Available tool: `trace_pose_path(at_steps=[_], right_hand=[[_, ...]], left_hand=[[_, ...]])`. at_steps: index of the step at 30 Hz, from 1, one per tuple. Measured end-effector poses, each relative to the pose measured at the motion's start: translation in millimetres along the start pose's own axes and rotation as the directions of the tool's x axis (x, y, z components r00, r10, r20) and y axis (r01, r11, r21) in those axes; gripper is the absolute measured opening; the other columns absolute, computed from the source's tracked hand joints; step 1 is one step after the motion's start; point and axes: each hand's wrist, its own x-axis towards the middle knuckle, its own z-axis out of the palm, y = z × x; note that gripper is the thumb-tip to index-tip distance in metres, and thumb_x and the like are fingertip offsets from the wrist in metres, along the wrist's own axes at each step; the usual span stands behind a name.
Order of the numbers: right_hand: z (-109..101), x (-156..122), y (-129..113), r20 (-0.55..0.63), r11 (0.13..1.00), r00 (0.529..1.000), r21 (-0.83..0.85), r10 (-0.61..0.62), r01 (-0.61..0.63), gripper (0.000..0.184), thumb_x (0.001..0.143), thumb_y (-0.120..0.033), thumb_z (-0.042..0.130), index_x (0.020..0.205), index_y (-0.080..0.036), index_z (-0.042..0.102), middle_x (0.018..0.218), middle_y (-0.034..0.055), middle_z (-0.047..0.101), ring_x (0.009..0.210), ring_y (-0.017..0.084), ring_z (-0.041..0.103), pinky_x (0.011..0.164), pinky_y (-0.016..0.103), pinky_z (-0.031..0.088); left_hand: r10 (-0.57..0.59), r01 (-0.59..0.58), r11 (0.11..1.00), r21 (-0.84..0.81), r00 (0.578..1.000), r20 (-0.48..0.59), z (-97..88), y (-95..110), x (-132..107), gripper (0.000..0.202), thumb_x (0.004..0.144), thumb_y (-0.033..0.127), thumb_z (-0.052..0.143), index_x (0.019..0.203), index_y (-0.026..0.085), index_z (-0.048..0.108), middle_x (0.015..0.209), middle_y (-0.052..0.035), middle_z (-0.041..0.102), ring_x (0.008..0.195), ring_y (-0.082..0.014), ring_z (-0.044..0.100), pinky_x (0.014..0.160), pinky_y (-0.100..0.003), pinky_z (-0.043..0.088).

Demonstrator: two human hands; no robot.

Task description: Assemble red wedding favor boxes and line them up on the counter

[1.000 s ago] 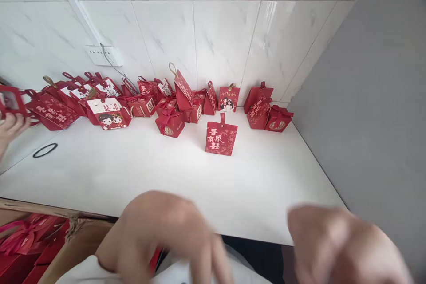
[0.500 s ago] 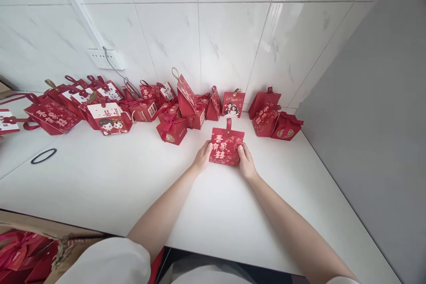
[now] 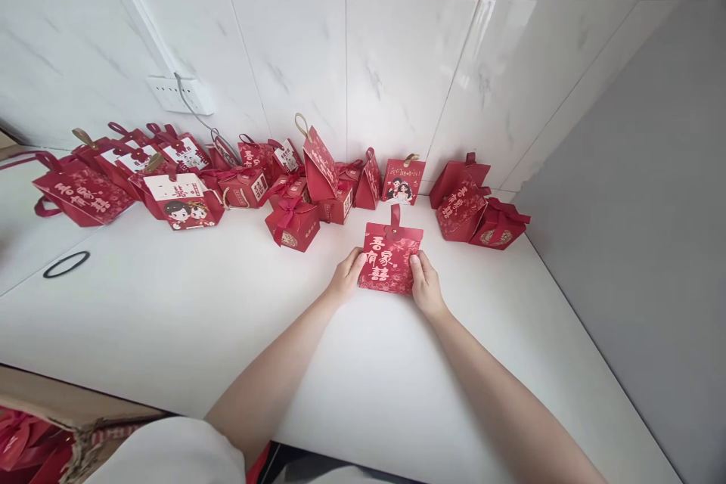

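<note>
Red patterned paper gift box with white lettering [image 3: 391, 257], at the centre of the smooth white table [image 3: 198, 333], out in front of the back row. Bare left hand [image 3: 347, 277] and bare right hand [image 3: 428, 285] are apart from each other, clamped on its two side edges, thumbs at the front; the other fingers are mostly hidden. Can't tell if the base sits fully on the table or is slightly raised.

Risks, my judgement: thin paper walls, so too hard a squeeze from both sides could bow or crease the front panel. Uneven grip could skew the box. The red ribbon loop [image 3: 395, 217] stands up from the top flap, free of both hands; a snag there could pull the flap open. If the hold loosens on one side, the box could tip over, being tall and narrow.

Near neighbours: red card-faced box with a cartoon couple [image 3: 403, 183] just behind, red faceted box with ribbon bow [image 3: 292, 227] to the left, dark red box with gold medallion [image 3: 499, 227] to the right. A wide swing or backward push could knock these, as they stand close. Thin black ring [image 3: 66, 265] is well apart, so little hazard.
</note>
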Motion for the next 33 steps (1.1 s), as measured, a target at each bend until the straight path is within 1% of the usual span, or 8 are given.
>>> trace_pose_path(at_steps=[10, 13, 17, 21, 25, 29, 31, 33], right_hand=[[-2.7, -4.9, -2.7, -0.004, 1.0, 1.0, 0.001, -0.004, 0.004, 0.032, 0.095, -0.05, 0.041, 0.089, -0.022, 0.054, 0.087, 0.0023, 0.062, 0.08, 0.02, 0.055, 0.072, 0.03, 0.043], [-1.9, -7.9, -4.7, 0.146, 0.996, 0.986, 0.053, -0.075, 0.068, 0.036, 0.094, -0.05, 0.043, 0.114, -0.022, 0.054, 0.114, 0.0074, 0.063, 0.103, 0.025, 0.058, 0.087, 0.036, 0.046], [-0.9, -12.4, -8.3, 0.404, 0.986, 0.9, 0.084, -0.166, 0.144, 0.043, 0.096, -0.049, 0.038, 0.132, -0.026, 0.046, 0.131, 0.0082, 0.055, 0.106, 0.025, 0.06, 0.09, 0.04, 0.048], [-0.4, -12.9, -7.7, 0.351, 0.992, 0.928, 0.042, -0.123, 0.116, 0.037, 0.095, -0.046, 0.043, 0.127, -0.027, 0.047, 0.131, 0.009, 0.054, 0.102, 0.023, 0.061, 0.086, 0.04, 0.05], [-1.7, -11.0, -6.4, 0.333, 0.995, 0.938, 0.007, -0.095, 0.098, 0.043, 0.096, -0.043, 0.044, 0.135, -0.027, 0.041, 0.14, 0.0097, 0.046, 0.115, 0.024, 0.056, 0.089, 0.041, 0.052], [-1.3, -15.6, -12.1, 0.53, 0.944, 0.814, -0.071, -0.237, 0.321, 0.056, 0.093, -0.042, 0.051, 0.145, -0.029, 0.033, 0.151, 0.0092, 0.035, 0.131, 0.027, 0.044, 0.104, 0.046, 0.044], [1.7, -21.3, -17.3, 0.632, 0.877, 0.714, -0.108, -0.302, 0.467, 0.059, 0.091, -0.042, 0.055, 0.145, -0.029, 0.034, 0.153, 0.0087, 0.032, 0.135, 0.029, 0.04, 0.108, 0.048, 0.04], [6.3, -27.9, -22.0, 0.697, 0.823, 0.633, -0.108, -0.337, 0.557, 0.059, 0.091, -0.04, 0.056, 0.145, -0.028, 0.034, 0.15, 0.0088, 0.038, 0.133, 0.028, 0.042, 0.107, 0.048, 0.041]], left_hand=[[0.078, -0.083, 0.995, -0.063, 0.994, -0.072, -0.3, -0.5, -2.0, 0.044, 0.094, 0.044, 0.043, 0.133, 0.024, 0.045, 0.136, -0.0075, 0.053, 0.127, -0.0217, 0.049, 0.107, -0.035, 0.04], [0.079, -0.08, 0.997, 0.004, 0.969, -0.234, -1.1, -7.6, 0.3, 0.046, 0.091, 0.042, 0.051, 0.133, 0.024, 0.046, 0.137, -0.0086, 0.052, 0.128, -0.0226, 0.048, 0.109, -0.038, 0.037], [0.001, -0.007, 1.0, -0.015, 0.914, -0.405, -4.9, -14.4, 2.5, 0.047, 0.091, 0.047, 0.048, 0.133, 0.025, 0.047, 0.138, -0.0082, 0.051, 0.131, -0.0261, 0.045, 0.11, -0.043, 0.035], [-0.08, 0.003, 0.972, -0.236, 0.945, -0.318, -11.2, -8.6, 1.9, 0.06, 0.094, 0.06, 0.026, 0.138, 0.025, 0.045, 0.145, -0.0071, 0.045, 0.137, -0.0288, 0.037, 0.114, -0.046, 0.03], [0.071, -0.108, 0.961, -0.255, 0.986, -0.15, -16.6, 7.5, -4.6, 0.077, 0.087, 0.073, 0.023, 0.146, 0.025, 0.034, 0.156, -0.006, 0.028, 0.146, -0.0288, 0.019, 0.12, -0.046, 0.015], [0.2, -0.181, 0.97, -0.164, 0.974, 0.109, -20.5, 26.3, -11.5, 0.094, 0.071, 0.065, 0.066, 0.148, 0.024, 0.031, 0.154, -0.0097, 0.031, 0.142, -0.0342, 0.026, 0.118, -0.045, 0.023], [0.126, -0.119, 0.988, -0.101, 0.99, 0.063, -25.4, 32.2, -11.9, 0.085, 0.071, 0.052, 0.074, 0.143, 0.024, 0.04, 0.146, -0.01, 0.045, 0.135, -0.0334, 0.04, 0.113, -0.043, 0.032], [-0.014, 0.002, 0.996, -0.084, 0.99, -0.138, -33.7, 34.5, -9.7, 0.064, 0.074, 0.047, 0.072, 0.131, 0.021, 0.055, 0.127, -0.0101, 0.062, 0.12, -0.0309, 0.055, 0.104, -0.04, 0.042]])
